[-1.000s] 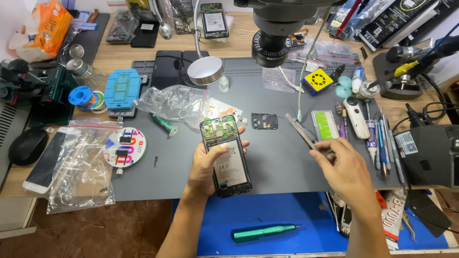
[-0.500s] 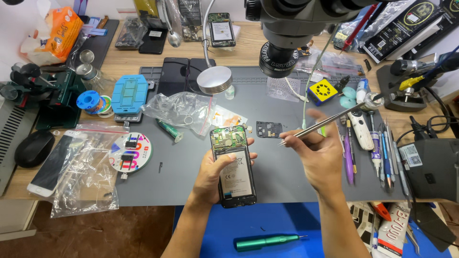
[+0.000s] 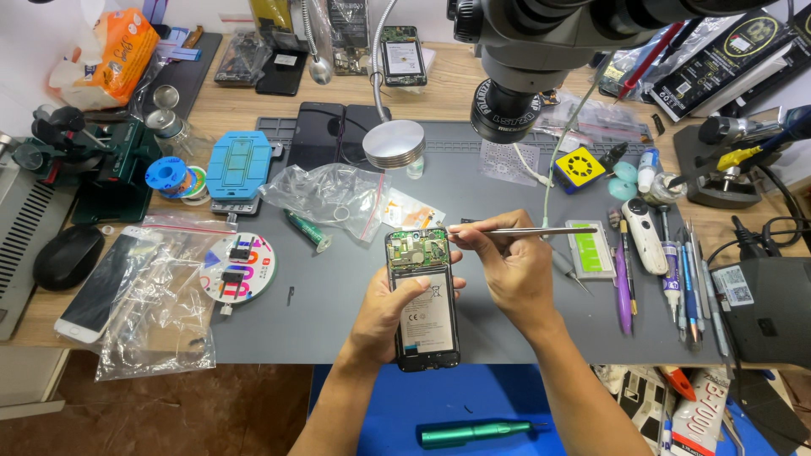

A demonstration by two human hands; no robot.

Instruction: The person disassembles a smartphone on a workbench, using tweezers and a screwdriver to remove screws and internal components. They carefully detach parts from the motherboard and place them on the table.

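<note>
An opened smartphone (image 3: 422, 295), its back cover removed so that the green circuit board and the battery are exposed, is held above the grey work mat (image 3: 338, 321) near the middle of the table (image 3: 245, 105). It is cradled from below by the left hand (image 3: 390, 317), whose fingers are curled round the phone's edges, with the thumb laid on the battery.

Thin metal tweezers (image 3: 524, 230) are pinched between the thumb and fingers of the right hand (image 3: 507, 270), and lie almost level, with the handle end pointing right. Compared with a second ago, when the right hand was off to the right with the tweezers aimed away from the phone, the hand has been brought in to the left, and the tips now rest at the far right corner of the circuit board. The work appears to have passed from fetching the tool to work on the board itself. Whether anything is gripped in the tips cannot be told.

On the far side, a microscope head (image 3: 524, 51) hangs above the mat. To the left lie clear plastic bags (image 3: 325, 190) and a blue holder (image 3: 239, 165). A teal screwdriver (image 3: 477, 433) lies on the near blue surface.
</note>
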